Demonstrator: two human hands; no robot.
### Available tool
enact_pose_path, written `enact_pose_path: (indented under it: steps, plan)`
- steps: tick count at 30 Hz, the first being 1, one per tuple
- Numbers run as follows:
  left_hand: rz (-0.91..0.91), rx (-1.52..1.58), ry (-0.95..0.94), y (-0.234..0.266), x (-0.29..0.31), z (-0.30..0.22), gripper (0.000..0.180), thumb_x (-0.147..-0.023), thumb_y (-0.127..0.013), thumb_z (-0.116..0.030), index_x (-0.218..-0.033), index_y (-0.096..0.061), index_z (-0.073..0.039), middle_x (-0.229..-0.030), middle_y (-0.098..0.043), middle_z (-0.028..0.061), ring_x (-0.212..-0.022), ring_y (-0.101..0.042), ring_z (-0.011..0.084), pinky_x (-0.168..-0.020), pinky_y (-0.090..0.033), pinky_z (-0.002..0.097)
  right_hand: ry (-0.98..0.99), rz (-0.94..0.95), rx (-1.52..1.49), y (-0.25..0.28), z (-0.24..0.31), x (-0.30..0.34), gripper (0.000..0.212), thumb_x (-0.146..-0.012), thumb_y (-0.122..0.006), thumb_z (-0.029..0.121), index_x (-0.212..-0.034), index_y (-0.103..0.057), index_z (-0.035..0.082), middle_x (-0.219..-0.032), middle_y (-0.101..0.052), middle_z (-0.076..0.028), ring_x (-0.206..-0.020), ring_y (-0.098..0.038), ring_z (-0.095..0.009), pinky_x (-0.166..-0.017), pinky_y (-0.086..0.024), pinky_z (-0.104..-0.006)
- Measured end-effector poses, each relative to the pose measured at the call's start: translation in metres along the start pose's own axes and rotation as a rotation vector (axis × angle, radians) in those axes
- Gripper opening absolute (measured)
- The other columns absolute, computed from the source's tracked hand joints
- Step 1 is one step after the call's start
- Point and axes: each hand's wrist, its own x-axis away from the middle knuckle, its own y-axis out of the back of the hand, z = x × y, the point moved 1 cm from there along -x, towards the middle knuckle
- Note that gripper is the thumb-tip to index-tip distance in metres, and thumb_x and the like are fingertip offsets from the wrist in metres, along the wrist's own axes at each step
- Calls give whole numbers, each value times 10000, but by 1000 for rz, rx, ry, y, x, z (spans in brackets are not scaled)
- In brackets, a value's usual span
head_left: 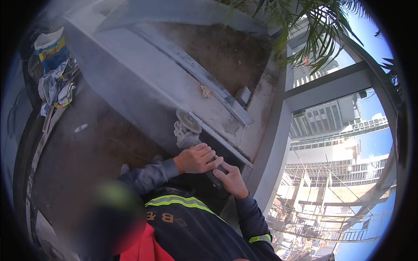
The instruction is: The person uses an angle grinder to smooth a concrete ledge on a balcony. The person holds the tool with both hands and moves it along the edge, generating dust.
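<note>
The left hand [194, 160] and right hand [233, 180] both wrap around a grinder [186, 138], its round disc [189, 122] right at the edge of a pale ledge [167, 80].

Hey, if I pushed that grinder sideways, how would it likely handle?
The grinder is probably stiff, since its gray front looks solid. It may feel front-heavy, with its disc at the far end from the right hand. The disc looks thin, so a sideways shove might damage it.
</note>
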Motion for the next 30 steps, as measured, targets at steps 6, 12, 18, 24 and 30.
enact_pose_path:
  steps: [6, 12, 18, 24, 30]
  plan:
    - [23, -16, 3, 1, 5, 3, 401, -852, -693, -228, -1245, -679, -147, -1030, -673, 69, -971, -690, 239, -951, -565, 417, 4, 11, -3, -4, -6, -5, 569, -980, -711, 193, -1499, -572, 6, -1108, -730, -44, -1013, -595, -71, -944, -522, -285]
    - [2, -16, 24, -3, 9, 19, 399, -849, -691, -222, -1242, -679, -154, -1031, -671, 61, -973, -693, 232, -954, -566, 412, 105, -3, 112, -7, 1, -24, 582, -982, -697, 197, -1502, -553, -20, -1117, -727, -51, -1038, -597, -80, -971, -508, -285]
    - [1, 5, 32, -3, 9, 22, 398, -852, -693, -210, -1246, -676, -155, -1016, -660, 57, -960, -689, 227, -944, -569, 405, 52, 9, 119, -6, 10, -26, 571, -979, -691, 184, -1498, -562, -17, -1183, -736, -76, -1101, -591, -89, -1023, -482, -292]
    - [-25, 4, 2, 3, -2, 7, 410, -868, -674, -222, -1269, -650, -135, -978, -658, 73, -921, -676, 249, -913, -566, 403, 10, -3, 127, -2, 9, -6, 581, -971, -699, 170, -1505, -558, -10, -1199, -731, -66, -1109, -591, -90, -1031, -482, -298]
    - [-40, 10, 1, 2, -7, -7, 419, -873, -670, -227, -1280, -648, -134, -980, -663, 81, -923, -674, 251, -920, -564, 405, -10, -6, 84, 3, 6, 9, 583, -970, -700, 167, -1502, -556, -21, -1250, -725, -75, -1143, -596, -99, -1061, -470, -304]
